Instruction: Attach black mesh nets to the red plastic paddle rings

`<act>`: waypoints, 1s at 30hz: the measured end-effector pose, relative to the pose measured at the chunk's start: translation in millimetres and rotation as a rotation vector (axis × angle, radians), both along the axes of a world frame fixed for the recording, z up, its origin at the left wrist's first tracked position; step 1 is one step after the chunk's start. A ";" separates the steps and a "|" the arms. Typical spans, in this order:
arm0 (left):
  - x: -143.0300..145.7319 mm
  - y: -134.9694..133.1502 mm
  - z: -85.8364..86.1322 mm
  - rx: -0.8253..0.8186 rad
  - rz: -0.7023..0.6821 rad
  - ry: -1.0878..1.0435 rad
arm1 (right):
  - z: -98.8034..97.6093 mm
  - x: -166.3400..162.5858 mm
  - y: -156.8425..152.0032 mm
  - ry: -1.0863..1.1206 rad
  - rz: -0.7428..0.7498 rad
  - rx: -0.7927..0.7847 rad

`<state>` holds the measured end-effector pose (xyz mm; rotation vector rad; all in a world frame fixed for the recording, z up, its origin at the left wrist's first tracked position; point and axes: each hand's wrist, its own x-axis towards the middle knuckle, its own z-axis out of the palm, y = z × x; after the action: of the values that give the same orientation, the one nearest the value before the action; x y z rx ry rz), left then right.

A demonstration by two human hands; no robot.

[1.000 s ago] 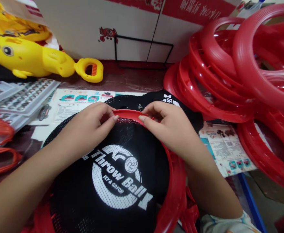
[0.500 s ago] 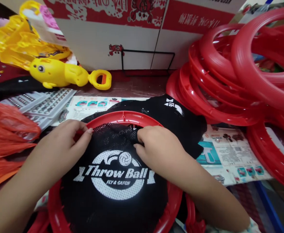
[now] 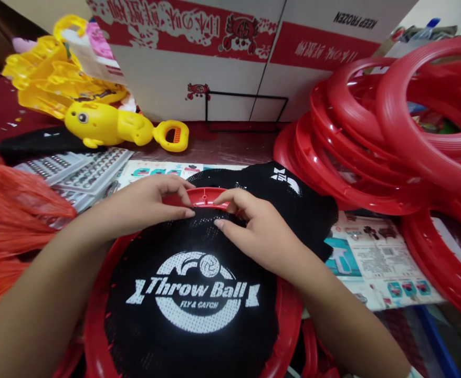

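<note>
Dark red tabletop (image 3: 230, 151), printed carton (image 3: 222, 71), yellow toy (image 3: 110, 125), clear trays (image 3: 100, 172), printed sheets (image 3: 388, 260), piled red rings (image 3: 389, 115)

I see the black "Throw Ball" panel (image 3: 193, 291) as perforated mesh cloth, matt, with a flat white print. The red hoop (image 3: 98, 320) around it looks like smooth, glossy plastic. To me, the stacked rings (image 3: 390, 100) read as shiny plastic, some finely ridged; the carton (image 3: 167, 73), matt cardboard; the bag (image 3: 13, 210), thin, crinkled orange plastic.
</note>
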<state>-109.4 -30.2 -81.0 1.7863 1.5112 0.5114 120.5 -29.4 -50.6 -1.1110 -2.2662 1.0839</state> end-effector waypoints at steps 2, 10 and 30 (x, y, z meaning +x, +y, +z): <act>0.6 -2.5 -1.1 -0.002 0.021 -0.017 | 3.9 0.8 -0.1 -0.033 0.085 0.097; 11.0 -14.9 -4.6 0.039 0.117 -0.113 | 11.3 5.1 -0.1 -0.050 0.113 0.246; 29.6 -15.8 -3.9 0.150 0.234 0.083 | -11.1 -4.3 2.1 -0.404 0.008 0.547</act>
<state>-79.8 -45.9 -84.9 1.7703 1.7936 0.6895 116.2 -27.3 -61.6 -1.1477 -2.6361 0.2037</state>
